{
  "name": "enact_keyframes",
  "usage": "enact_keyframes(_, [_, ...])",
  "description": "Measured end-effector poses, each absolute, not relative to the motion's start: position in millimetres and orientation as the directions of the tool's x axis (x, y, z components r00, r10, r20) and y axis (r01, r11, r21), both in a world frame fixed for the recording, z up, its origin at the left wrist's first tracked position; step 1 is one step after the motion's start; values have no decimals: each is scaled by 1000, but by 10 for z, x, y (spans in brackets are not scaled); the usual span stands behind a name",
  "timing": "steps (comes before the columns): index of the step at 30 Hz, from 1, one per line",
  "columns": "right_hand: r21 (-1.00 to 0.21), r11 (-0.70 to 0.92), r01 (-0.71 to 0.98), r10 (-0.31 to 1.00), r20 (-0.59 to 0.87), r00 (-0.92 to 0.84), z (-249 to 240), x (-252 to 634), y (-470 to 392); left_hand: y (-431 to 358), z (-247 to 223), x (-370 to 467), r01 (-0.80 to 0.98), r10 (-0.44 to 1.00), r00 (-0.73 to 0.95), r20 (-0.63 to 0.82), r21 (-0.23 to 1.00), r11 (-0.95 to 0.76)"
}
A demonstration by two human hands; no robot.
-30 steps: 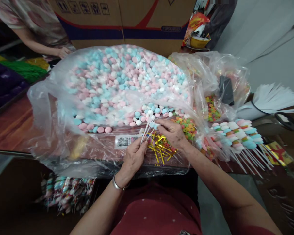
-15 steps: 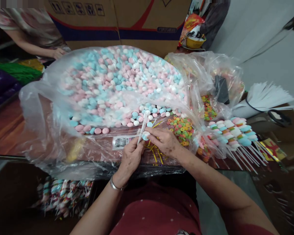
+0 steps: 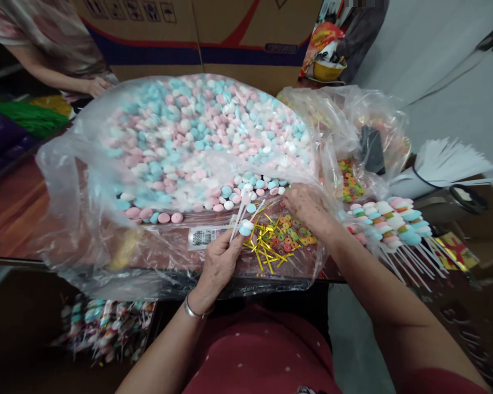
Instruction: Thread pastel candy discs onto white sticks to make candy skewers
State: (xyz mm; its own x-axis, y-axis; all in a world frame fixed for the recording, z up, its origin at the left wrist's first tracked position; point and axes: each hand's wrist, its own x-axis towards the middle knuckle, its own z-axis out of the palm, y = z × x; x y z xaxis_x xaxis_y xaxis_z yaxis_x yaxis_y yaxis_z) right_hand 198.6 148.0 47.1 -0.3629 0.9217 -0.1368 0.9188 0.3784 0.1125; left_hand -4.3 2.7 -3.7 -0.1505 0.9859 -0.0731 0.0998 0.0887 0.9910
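Observation:
My left hand (image 3: 222,253) is closed around several thin white sticks (image 3: 238,216). One of them carries a blue and a white marshmallow (image 3: 245,227) just above my thumb. My right hand (image 3: 308,207) is at the back edge of a pile of ring-shaped candies (image 3: 291,235), its fingers bent down and drawn together. Whatever its fingertips hold is hidden. Gold twist ties (image 3: 267,243) lie in front of the rings. Behind my hands, a large clear bag (image 3: 82,131) spills pink, white and blue marshmallows (image 3: 225,191).
Finished marshmallow skewers (image 3: 390,221) lie at the right, near a container of white sticks (image 3: 447,164). A big cardboard box (image 3: 230,49) stands at the back. Wrapped sweets (image 3: 107,328) fill a box below the table. Another person's hand (image 3: 98,86) is at the far left.
My right hand has left the stick in my left hand and moved right to the candy rings. Two marshmallows now show on that stick. My left hand has stayed in place.

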Motion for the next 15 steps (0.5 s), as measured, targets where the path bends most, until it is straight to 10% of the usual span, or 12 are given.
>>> enact_keyframes(9, [-175,356,918,926,-64,-371,615,2136,1581,19,-24,-51,81,988,-125,-95,991,106])
enact_keyframes(15, [-151,487,860,844,-175,-508,567,2243,1687,7,-26,-47,51,987,-119,-107,992,114])
